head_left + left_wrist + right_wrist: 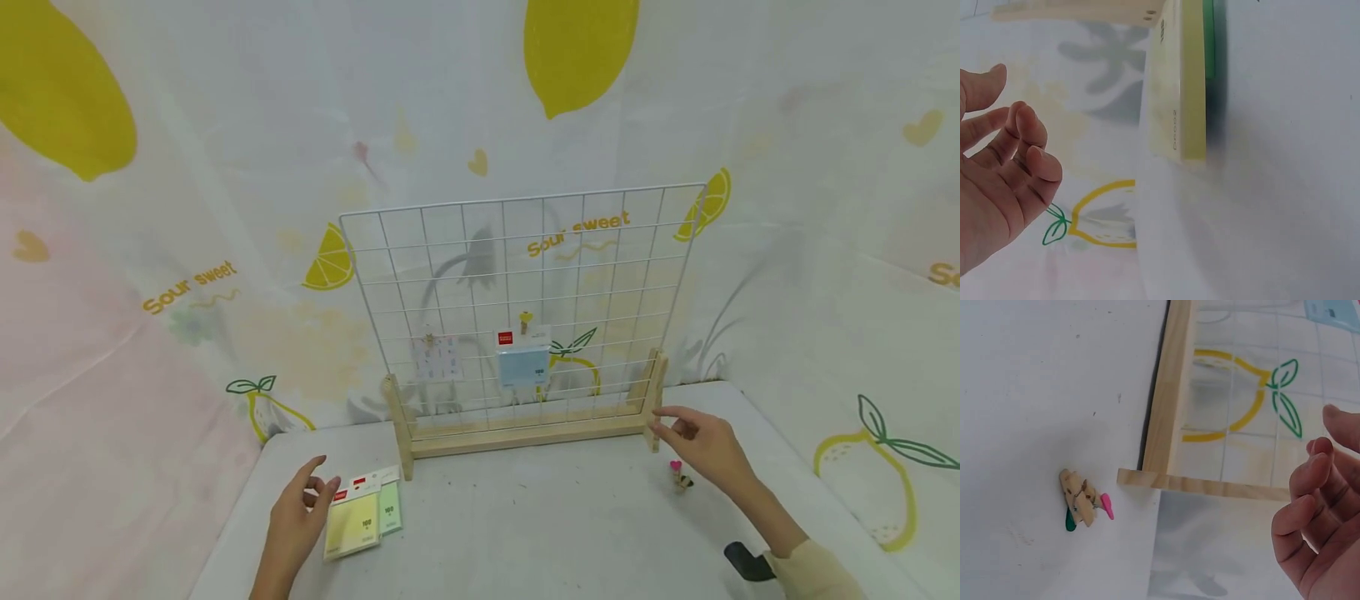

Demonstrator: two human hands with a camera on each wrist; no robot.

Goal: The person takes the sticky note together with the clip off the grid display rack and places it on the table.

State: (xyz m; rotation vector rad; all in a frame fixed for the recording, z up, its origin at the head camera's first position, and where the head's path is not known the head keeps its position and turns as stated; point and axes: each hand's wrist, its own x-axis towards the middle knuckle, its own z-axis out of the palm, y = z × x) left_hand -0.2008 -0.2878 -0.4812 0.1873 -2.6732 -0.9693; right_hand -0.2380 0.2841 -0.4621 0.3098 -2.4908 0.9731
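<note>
My left hand [294, 518], fingers loosely bent and holding nothing, hovers beside a packaged yellow notepad [352, 527]. That pad partly covers a packaged green notepad [390, 510]. Over on the right, my right hand [707, 447] is also empty, its thumb and fingers apart in the right wrist view; whether it touches the stand's right wooden foot [656, 392] I cannot tell. Small wooden clothespins [1080, 499] with pink and green ends lie on the table below it. A packaged blue notepad [523, 371] and a patterned sheet [438, 360] hang clipped on the white wire grid [585, 287].
The grid stands upright in a wooden base [525, 436] towards the back of the white table [525, 525]. A lemon-printed cloth [247, 150] surrounds it at the back and sides. Near the right sleeve sits a black object [746, 562], partly hidden.
</note>
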